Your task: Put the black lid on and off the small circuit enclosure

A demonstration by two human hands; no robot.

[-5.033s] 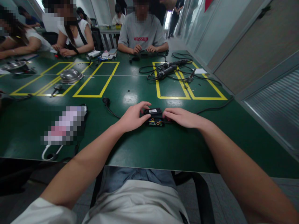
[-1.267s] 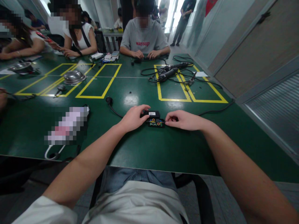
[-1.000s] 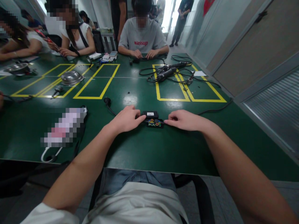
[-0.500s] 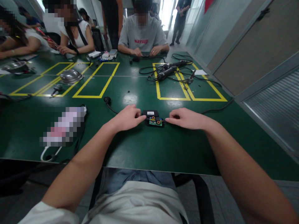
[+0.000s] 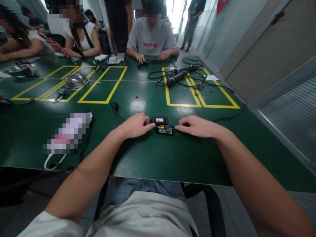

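A small black casing half with a white label lies on the green table. Just in front of it sits the other half with a green circuit board showing orange and blue parts. My left hand rests palm down to the left, its fingertips touching the casing's left end. To the right, my right hand has its fingers curled, thumb and forefinger pinched at the board's right end where a thin black cable leads off.
A black plug and cord lies behind my left hand. A blurred object with a white cable sits at left. Yellow floor-tape boxes, a metal bowl and electric screwdrivers with tangled cords lie farther back. Several people sit along the far side.
My left hand came off the casing top and flattened beside it. The right hand drew back from the board to its right end and curled into a pinch.
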